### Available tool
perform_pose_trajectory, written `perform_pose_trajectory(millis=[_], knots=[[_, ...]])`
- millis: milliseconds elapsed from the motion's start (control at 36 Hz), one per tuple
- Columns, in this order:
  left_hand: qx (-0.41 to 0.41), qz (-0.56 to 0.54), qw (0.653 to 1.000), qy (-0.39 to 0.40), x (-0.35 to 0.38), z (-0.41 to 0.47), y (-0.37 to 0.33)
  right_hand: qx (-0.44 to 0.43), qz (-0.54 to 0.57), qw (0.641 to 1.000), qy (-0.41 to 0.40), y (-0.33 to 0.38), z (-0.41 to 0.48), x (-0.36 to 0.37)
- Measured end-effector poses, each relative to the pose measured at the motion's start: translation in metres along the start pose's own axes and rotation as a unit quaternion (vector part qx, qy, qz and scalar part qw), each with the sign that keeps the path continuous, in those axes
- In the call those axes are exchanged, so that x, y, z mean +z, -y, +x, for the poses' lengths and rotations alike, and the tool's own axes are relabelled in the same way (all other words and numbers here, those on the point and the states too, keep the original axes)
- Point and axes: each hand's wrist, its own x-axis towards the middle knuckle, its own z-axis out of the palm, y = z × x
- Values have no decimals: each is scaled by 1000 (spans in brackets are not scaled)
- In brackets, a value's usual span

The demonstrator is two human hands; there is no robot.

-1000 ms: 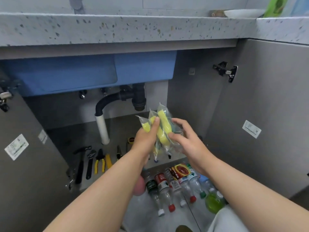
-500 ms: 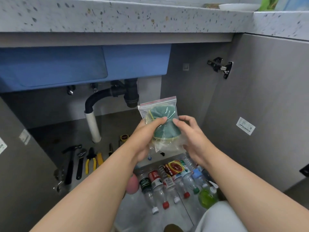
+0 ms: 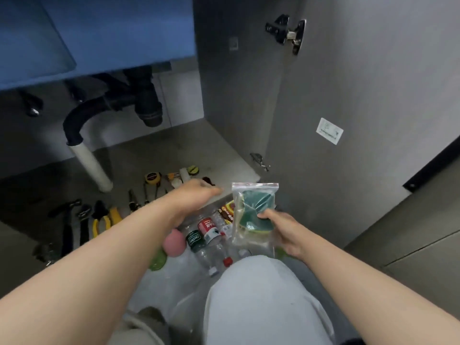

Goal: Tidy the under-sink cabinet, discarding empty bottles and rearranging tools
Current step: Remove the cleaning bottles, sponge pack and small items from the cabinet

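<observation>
1 view only, head camera.

Hands: right hand pinches the zip bag at its lower half, thumb on the near face, fingers behind. Left hand is out over the front edge of the cabinet floor, palm down, fingers apparently stretched forward. Motion blur, but nothing seen in it.

Location: the bag hangs in the air at the cabinet's right front, above the bottles lying on the ground and ahead of the person's knee. It touches nothing but the hand.

Handling, my estimate: light, soft, compressible. Contents look like green scouring pads on yellow sponge, loose in slick clear film. Not fragile. The film could slide between fingers, so grip through it onto the sponge body, as now, rather than on empty plastic or the seal.

Orientation: long axis near vertical, red-lined zip seal at the top, slack bottom end down toward the knee. Broad face toward camera.

Context: pliers, hammer and tape measure lie in a row on the cabinet floor, well left of the bag.
</observation>
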Motion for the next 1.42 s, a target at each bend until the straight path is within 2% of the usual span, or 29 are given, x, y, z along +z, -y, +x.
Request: perform_pose_trajectory(millis=[111, 222, 417, 583, 806, 972, 1111, 1250, 1361, 1417], knots=[[47, 103, 993, 29, -1, 17, 5, 75, 64, 994, -51, -61, 19, -20], [54, 179, 982, 43, 2, 34, 20, 114, 91, 983, -108, -106, 39, -33], [25, 166, 980, 109, 12, 58, 59, 170, 96, 956, -218, -158, 70, -50], [-1, 179, 976, 121, 11, 64, 73, 170, 134, 942, -255, -177, 99, -54], [-12, 176, 977, 119, 11, 64, 72, 172, 55, 941, -287, -180, 111, -52], [-14, 163, 979, 120, 10, 59, 71, 173, -108, 902, -382, -175, 104, -56], [-13, 163, 979, 119, 7, 57, 74, 192, -44, 938, -285, -169, 102, -48], [-4, 164, 979, 118, 5, 56, 77, 191, -60, 939, -281, -167, 103, -36], [9, 175, 979, 104, 1, 54, 79, 203, -192, 901, -333, -152, 95, -27], [13, 178, 980, 93, -2, 52, 79, 181, -247, 888, -343, -138, 90, -20]])
